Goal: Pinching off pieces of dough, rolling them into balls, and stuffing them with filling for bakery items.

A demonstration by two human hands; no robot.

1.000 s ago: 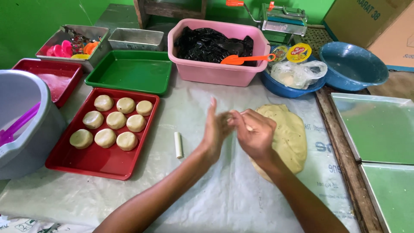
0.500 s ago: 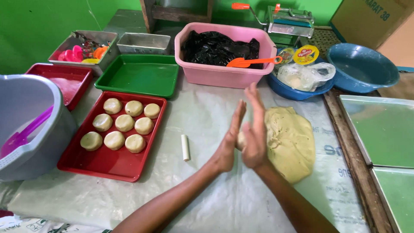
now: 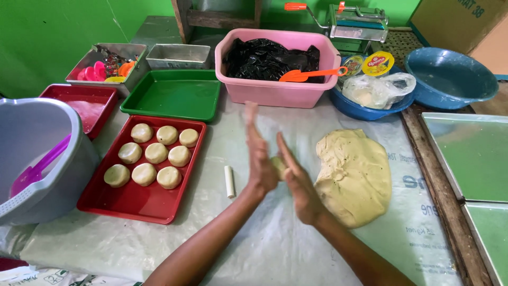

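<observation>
A person's left hand (image 3: 259, 153) and right hand (image 3: 296, 177) press palm to palm, their grip closed on a small dough piece (image 3: 277, 165) above the desk (image 3: 159, 238). Nine shaped rounds (image 3: 153, 154) already fill part of the red tray (image 3: 135, 204). A large dough mound (image 3: 353, 175) lies just right of the hands, so most seems left to shape.

Single head-worn view, looking steeply down and forward, close over the plastic-covered table (image 3: 159, 238), hands mid-frame

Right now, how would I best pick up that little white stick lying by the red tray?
Take the small white stick at its middle, coming from above with a fingertip grip across its width. It lies flat on the plastic sheet with bare space along both long sides, between the red tray and left hand.
</observation>
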